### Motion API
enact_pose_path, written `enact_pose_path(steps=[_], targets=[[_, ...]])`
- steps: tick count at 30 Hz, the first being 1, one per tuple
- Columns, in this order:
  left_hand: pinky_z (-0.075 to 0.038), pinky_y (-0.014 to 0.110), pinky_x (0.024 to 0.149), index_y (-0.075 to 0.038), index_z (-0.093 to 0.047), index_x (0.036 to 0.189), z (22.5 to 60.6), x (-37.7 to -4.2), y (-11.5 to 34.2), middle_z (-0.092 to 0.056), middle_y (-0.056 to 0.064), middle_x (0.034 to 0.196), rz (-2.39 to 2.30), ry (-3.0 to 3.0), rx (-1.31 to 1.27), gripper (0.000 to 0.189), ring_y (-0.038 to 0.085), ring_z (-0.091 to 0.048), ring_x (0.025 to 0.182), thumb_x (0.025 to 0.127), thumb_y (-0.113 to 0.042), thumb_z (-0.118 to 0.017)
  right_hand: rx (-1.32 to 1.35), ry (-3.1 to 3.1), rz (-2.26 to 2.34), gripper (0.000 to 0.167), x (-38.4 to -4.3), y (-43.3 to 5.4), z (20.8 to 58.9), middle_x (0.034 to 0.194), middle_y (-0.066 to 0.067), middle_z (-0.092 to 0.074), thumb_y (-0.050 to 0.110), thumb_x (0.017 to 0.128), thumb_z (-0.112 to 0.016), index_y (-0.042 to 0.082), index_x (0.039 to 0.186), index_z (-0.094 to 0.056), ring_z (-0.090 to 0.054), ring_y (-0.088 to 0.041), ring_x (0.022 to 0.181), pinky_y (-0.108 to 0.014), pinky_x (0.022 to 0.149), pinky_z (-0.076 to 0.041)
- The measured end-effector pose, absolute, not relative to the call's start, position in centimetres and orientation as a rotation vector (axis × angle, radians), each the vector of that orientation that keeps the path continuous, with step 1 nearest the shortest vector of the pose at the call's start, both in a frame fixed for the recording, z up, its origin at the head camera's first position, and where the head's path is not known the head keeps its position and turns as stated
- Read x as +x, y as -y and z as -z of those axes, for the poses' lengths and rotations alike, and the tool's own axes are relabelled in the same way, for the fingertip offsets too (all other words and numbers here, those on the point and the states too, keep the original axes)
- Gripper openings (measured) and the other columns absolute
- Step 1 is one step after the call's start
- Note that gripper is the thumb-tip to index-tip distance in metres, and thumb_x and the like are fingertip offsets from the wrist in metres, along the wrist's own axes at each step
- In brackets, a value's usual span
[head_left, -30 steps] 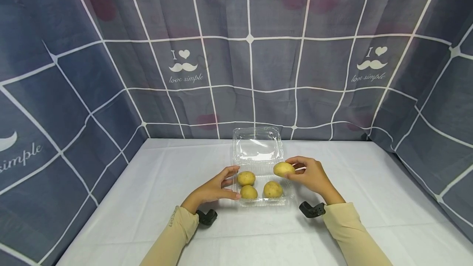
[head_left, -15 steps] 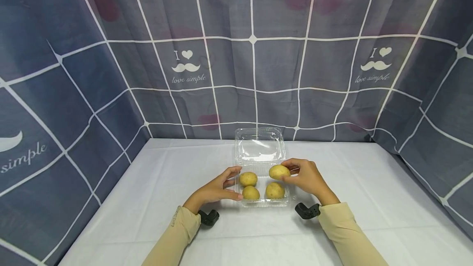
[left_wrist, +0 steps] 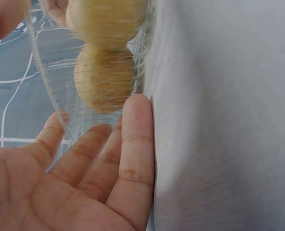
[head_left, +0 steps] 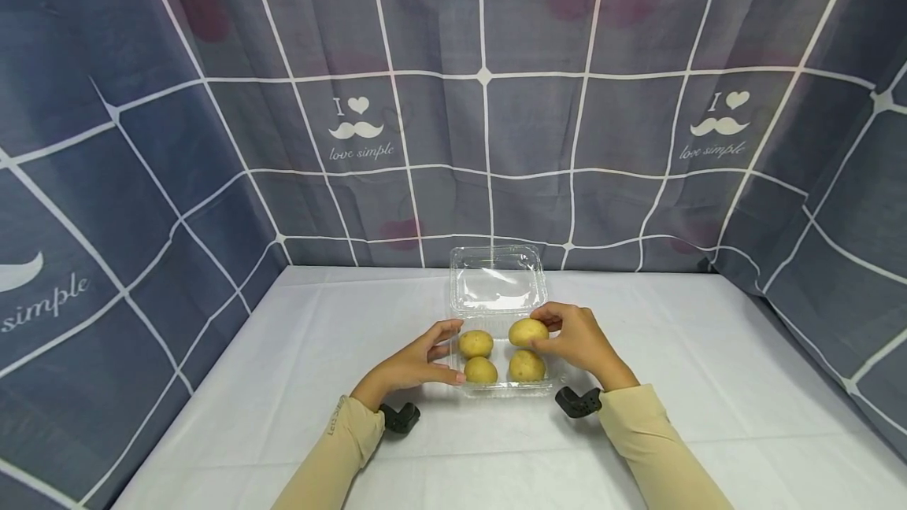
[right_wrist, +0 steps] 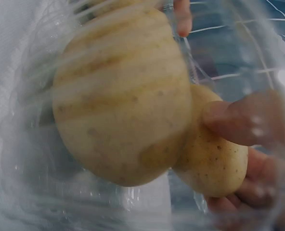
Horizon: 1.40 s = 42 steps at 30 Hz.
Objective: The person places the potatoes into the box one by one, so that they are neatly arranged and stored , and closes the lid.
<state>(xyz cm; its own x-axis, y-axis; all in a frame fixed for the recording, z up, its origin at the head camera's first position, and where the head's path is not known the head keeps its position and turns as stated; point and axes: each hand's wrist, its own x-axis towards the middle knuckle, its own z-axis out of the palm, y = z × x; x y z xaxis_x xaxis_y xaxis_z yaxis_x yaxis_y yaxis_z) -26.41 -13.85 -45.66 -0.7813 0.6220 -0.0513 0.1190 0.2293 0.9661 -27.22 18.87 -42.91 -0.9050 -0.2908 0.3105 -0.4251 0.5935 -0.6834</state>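
A clear plastic clamshell box (head_left: 510, 389) stands on the white cloth, its lid (head_left: 498, 282) raised at the back. Two potatoes, one at the back left (head_left: 475, 344) and one at the front left (head_left: 481, 371), lie inside, and a third potato (head_left: 527, 366) lies at the front right. My right hand (head_left: 579, 343) pinches another potato (right_wrist: 217, 166) between thumb and fingers, above the back right part of the box, behind the front right potato. Around the box's left side, my left hand (head_left: 416, 362) rests with fairly straight fingers (left_wrist: 136, 130) against the wall.
White cloth (head_left: 397, 290) covers the table. Dark checked curtains (head_left: 524, 124) stand behind it and on both sides. A black wrist device sits on the left wrist (head_left: 401, 418) and another on the right wrist (head_left: 577, 402).
The right hand has moved left and slightly down with its potato, from the box's right edge to over the back right part. The left hand keeps its place on the box.
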Motion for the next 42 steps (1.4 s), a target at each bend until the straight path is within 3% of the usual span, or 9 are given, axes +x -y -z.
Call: enact_pose_path(steps=[17,26,42], targets=[[-0.043,0.057,0.121,-0.002,-0.02,0.17,45.5,-26.4,13.9,-0.019,0.024,0.176,-1.575,-2.095,0.67,0.098,0.053,-0.026,0.159,0.095,-0.012,-0.083,0.731,2.66,-1.033,0.027,-27.9,-17.4,43.4,0.097,-0.007,-0.08,0.004,0.082,-0.093,0.003,0.104,-0.077,-0.078,-0.029,0.092,-0.048,0.087,-0.064],[-0.042,0.057,0.121,-0.001,-0.02,0.17,45.5,-26.2,13.8,-0.02,0.026,0.175,-1.588,-2.083,0.683,0.098,0.053,-0.026,0.159,0.095,-0.01,-0.082,0.792,2.646,-0.943,0.022,-27.9,-17.1,43.6,0.095,-0.001,-0.077,0.006,0.084,-0.091,0.006,0.102,-0.078,-0.073,-0.022,0.09,-0.047,0.086,-0.062],[-0.035,0.062,0.124,-0.002,-0.02,0.17,45.4,-26.2,13.7,-0.02,0.025,0.176,-1.576,-2.098,0.674,0.098,0.053,-0.027,0.158,0.095,-0.01,-0.083,0.821,2.633,-0.907,0.026,-28.3,-17.2,43.9,0.101,-0.008,-0.075,0.003,0.083,-0.092,-0.002,0.105,-0.079,-0.075,-0.026,0.091,-0.042,0.084,-0.064]])
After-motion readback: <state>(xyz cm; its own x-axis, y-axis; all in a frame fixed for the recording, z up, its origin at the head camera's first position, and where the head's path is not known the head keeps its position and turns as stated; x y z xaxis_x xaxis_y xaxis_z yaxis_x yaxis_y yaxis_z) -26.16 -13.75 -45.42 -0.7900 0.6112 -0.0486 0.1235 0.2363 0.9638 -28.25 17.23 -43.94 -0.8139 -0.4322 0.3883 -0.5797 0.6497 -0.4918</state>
